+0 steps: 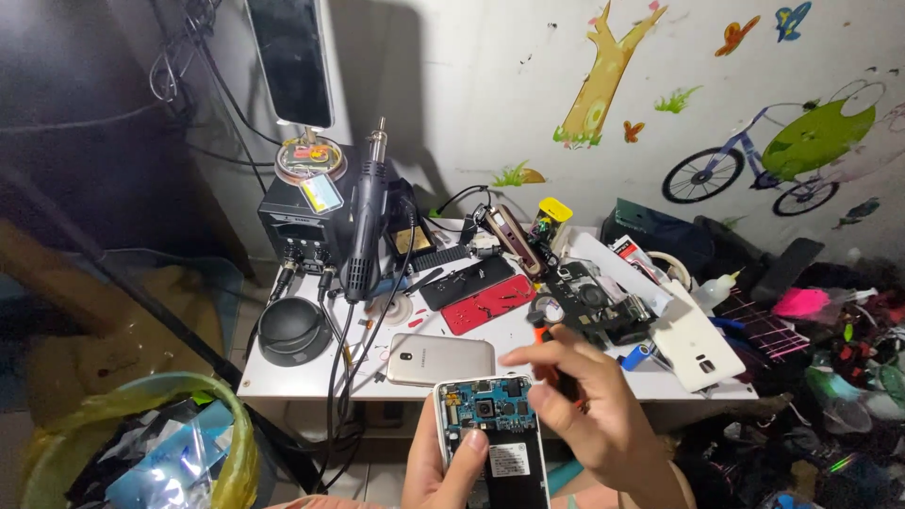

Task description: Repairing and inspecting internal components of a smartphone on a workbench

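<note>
Cluttered with tools and phone parts, a white workbench stood against a wall papered with a cartoon tree and bicycle. At the lower centre of the frame, the left hand gripped an opened smartphone, fingers wrapped around its left edge and thumb pressed on the black battery. The rear cover was already off, leaving the blue circuit board and camera module exposed (the battery still sat in place). The right hand hovered just above it, fingers closed on a small dark tool with an orange tip. Just beyond lay a gold phone face down, a red back cover and, to the right, a white back cover. A hot-air station occupied the upper left of the bench.
</note>
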